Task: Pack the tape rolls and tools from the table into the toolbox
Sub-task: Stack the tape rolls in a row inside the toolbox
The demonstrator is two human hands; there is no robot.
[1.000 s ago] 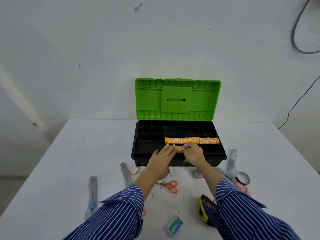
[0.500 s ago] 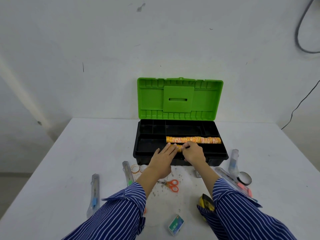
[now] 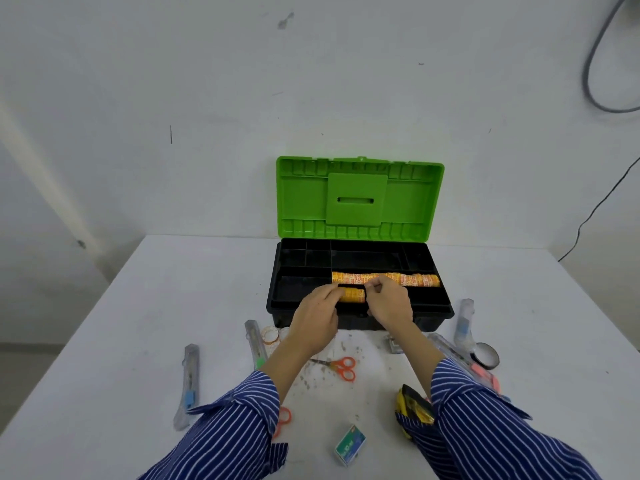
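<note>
The black toolbox (image 3: 433, 306) stands open with its green lid (image 3: 360, 199) upright against the wall. A long row of orange tape rolls (image 3: 415, 279) lies in its middle compartment. In front of that row a short stack of orange tape rolls (image 3: 352, 294) sits over the front compartment, held between both hands. My left hand (image 3: 317, 315) grips its left end with curled fingers. My right hand (image 3: 389, 303) pinches its right end.
On the white table (image 3: 138, 341) lie two utility knives (image 3: 189, 382) (image 3: 255, 344), clear tape rolls (image 3: 270, 336), orange scissors (image 3: 341, 368), a small green box (image 3: 350, 445), a yellow-black tape measure (image 3: 412, 407), a black tape roll (image 3: 486, 355), a glue bottle (image 3: 464, 320) and a pink-tipped knife (image 3: 485, 374).
Both hands have spread a little apart along the short stack of orange rolls, so more of it shows between them. The view has shifted slightly.
</note>
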